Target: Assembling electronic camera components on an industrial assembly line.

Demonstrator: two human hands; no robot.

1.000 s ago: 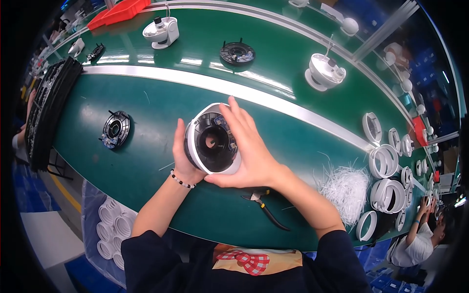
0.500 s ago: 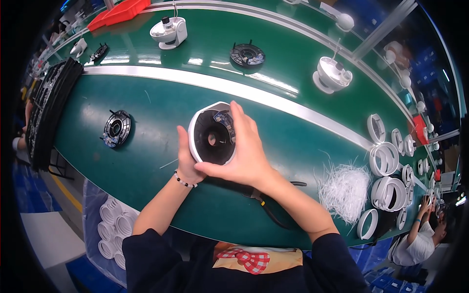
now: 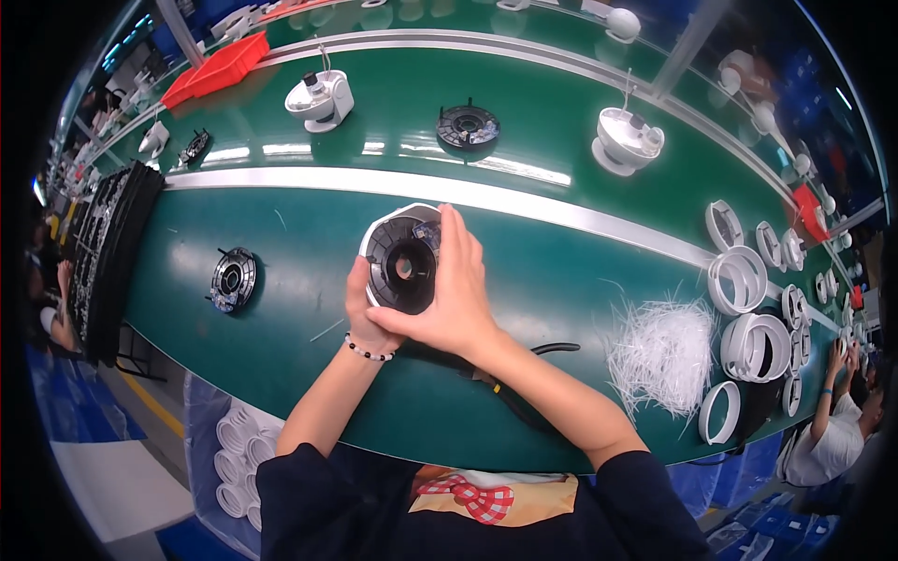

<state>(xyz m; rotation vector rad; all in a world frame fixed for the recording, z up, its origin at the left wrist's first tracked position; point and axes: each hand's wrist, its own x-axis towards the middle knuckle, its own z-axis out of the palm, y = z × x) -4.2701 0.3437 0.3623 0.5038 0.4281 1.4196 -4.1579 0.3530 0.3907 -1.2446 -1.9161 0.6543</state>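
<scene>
Between both my hands is a white round housing (image 3: 371,232) with a black ring-shaped insert (image 3: 391,251) inside it. The insert has a round hole in its middle and a small blue circuit board at its upper right, partly covered by my fingers. My left hand (image 3: 359,304) grips the housing's lower left side. Around its right side wraps my right hand (image 3: 456,292), the thumb reaching across the near edge. Under my right forearm lies a hand tool with black handles (image 3: 513,400) and a yellow mark; its jaws are mostly hidden.
Left on the green table (image 3: 309,243) lies another black ring insert (image 3: 234,280). At right are a pile of white plastic strips (image 3: 662,357) and several white rings (image 3: 720,413). Beyond the white rail, a belt carries white camera-like units (image 3: 320,99) and a black ring (image 3: 468,126).
The housing has tilted slightly in my hands, and less of the circuit board shows past my right fingers. My view has shifted a little. Both hands keep their hold.
</scene>
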